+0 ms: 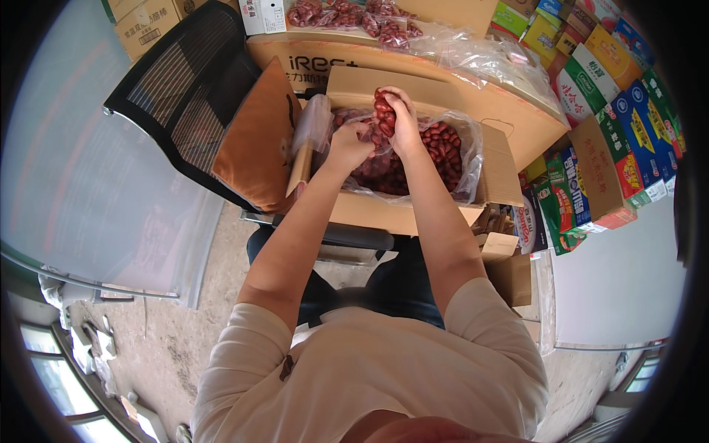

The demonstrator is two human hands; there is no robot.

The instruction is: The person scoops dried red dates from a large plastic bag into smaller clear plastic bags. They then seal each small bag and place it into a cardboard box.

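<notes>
My right hand (406, 123) is raised above an open cardboard box (382, 213), its fingers closed around a handful of red dates (384, 113). To its left and slightly lower, my left hand (352, 147) pinches what looks like a clear plastic bag (378, 163) with dates in or behind it; bag and liner are hard to tell apart. Loose dates (443, 147) fill the box inside a clear plastic liner (472, 158). A stack of flat clear bags (313, 122) hangs over the box's left side.
Filled bags of dates (338, 15) and loose clear plastic (471, 50) lie on a large carton (388, 66) behind. A mesh-backed chair (183, 94) holding an orange cushion (257, 149) stands left. Printed cartons (598, 160) are piled right. A chair armrest (354, 235) sits before the box.
</notes>
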